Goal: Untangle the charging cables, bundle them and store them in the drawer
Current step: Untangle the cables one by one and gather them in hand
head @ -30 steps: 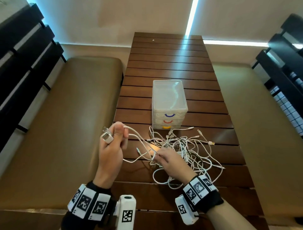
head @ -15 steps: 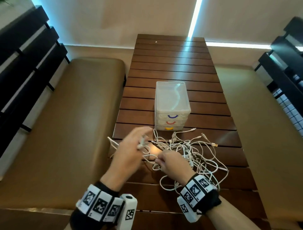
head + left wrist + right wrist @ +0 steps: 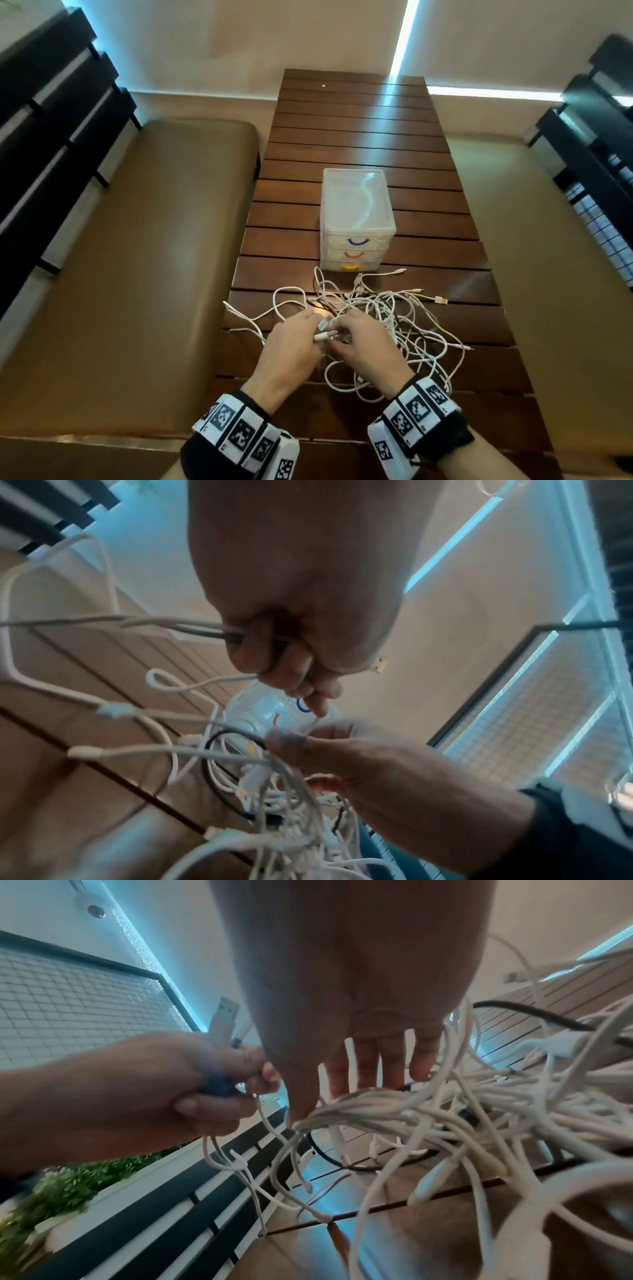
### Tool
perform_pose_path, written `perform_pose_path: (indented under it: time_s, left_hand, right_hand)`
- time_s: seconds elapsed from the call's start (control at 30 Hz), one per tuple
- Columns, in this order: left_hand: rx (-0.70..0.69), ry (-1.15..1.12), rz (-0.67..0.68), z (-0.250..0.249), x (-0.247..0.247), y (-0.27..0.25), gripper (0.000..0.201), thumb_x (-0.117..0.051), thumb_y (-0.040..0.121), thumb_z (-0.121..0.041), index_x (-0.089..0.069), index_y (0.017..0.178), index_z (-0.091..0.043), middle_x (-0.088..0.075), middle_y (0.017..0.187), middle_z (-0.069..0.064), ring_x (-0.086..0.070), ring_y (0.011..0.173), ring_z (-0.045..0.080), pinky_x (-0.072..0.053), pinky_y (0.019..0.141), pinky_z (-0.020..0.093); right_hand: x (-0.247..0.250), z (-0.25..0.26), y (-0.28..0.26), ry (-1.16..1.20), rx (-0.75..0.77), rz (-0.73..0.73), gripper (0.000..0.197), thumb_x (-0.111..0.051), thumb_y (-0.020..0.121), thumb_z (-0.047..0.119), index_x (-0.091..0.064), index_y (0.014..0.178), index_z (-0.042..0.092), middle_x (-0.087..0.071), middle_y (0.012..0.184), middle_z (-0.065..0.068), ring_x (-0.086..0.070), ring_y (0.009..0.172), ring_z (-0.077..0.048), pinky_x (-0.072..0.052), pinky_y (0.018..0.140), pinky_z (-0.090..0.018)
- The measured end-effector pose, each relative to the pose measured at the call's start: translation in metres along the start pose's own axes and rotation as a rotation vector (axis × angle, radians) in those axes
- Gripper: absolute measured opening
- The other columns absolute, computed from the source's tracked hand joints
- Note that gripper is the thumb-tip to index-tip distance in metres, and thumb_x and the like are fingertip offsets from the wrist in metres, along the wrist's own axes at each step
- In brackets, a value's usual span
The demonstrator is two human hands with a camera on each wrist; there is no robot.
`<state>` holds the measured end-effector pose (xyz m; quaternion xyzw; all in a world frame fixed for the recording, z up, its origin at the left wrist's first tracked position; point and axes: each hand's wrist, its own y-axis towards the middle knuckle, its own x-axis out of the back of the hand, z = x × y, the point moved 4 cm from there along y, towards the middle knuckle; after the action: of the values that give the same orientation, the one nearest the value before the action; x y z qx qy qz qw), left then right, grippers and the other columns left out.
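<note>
Head view: at left, tan bench cushion (image 3: 130,260) beside the slatted wooden surface (image 3: 356,113); at near centre, left hand (image 3: 291,346) with its grip curled tight round white cable ends, a USB plug (image 3: 323,323) poking out past the fingers. Just right of it and nearly touching, right hand (image 3: 366,346) with fingers bent into the tangle of charging cables (image 3: 394,318), grip pinching a white strand. Tangle spread on the surface to the right of both hands; beyond it, farther off, clear drawer unit (image 3: 356,219), all three drawers closed.
</note>
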<state>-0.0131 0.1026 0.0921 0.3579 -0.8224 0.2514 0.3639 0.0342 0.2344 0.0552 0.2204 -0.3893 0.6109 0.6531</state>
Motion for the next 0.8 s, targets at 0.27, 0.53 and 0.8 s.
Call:
perform_pose_path:
  time_s: [0.27,0.53,0.8]
  left_hand:
    - [0.163,-0.163,-0.086,0.028,0.003,-0.002,0.030,-0.057,0.093,-0.014,-0.057,0.071,-0.035,-0.065,0.078,-0.011,-0.062,0.078,0.016,-0.048,0.067,0.035]
    - [0.244,-0.270,-0.167,0.046,-0.001,-0.003,0.027,-0.054,0.097,-0.015,-0.065,0.074,-0.026,-0.070,0.080,-0.010,-0.065,0.081,0.009,-0.053,0.072,0.036]
    - [0.178,-0.212,-0.062,0.039,-0.008,-0.014,0.021,-0.054,0.097,-0.022,-0.059,0.077,-0.026,-0.067,0.078,-0.009,-0.060,0.073,0.008,-0.046,0.061,0.027]
  right_hand:
    - [0.003,0.016,-0.006,0.104,0.104,0.129,0.032,-0.073,0.083,0.046,-0.068,0.110,0.028,-0.062,0.107,0.014,-0.052,0.101,-0.003,-0.045,0.093,-0.028]
    - [0.005,0.003,-0.008,-0.064,0.016,0.110,0.056,-0.074,0.079,0.055,-0.055,0.126,0.031,-0.060,0.119,0.010,-0.048,0.114,-0.013,-0.036,0.105,-0.033]
    - [-0.004,0.009,-0.003,0.004,0.014,-0.014,0.045,-0.080,0.073,0.052,-0.047,0.092,0.030,-0.055,0.089,0.011,-0.051,0.085,-0.013,-0.044,0.079,-0.029]
